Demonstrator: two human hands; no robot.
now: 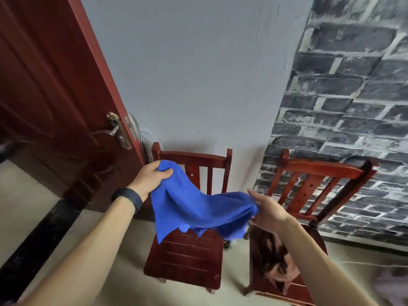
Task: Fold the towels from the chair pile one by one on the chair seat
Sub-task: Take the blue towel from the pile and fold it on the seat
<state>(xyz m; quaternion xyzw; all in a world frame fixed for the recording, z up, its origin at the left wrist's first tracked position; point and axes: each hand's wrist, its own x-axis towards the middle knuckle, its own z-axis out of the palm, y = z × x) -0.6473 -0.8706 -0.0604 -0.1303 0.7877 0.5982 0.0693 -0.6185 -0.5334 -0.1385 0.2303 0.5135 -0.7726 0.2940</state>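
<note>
A blue towel (198, 208) hangs in the air above the left wooden chair (187, 261), stretched between both hands. My left hand (150, 178) grips one corner high up near the chair's backrest. My right hand (268, 212) pinches the opposite edge lower down, over the gap between the two chairs. The towel sags in the middle and its lower corners dangle just above the bare seat. On the right chair (313, 184) lies a pile of towels (278, 268) in dark and pink tones, partly hidden by my right forearm.
A dark red door (55, 107) with a brass handle stands open on the left. A grey wall is behind the chairs and a brick-patterned wall (353, 107) on the right. Pale floor surrounds the chairs.
</note>
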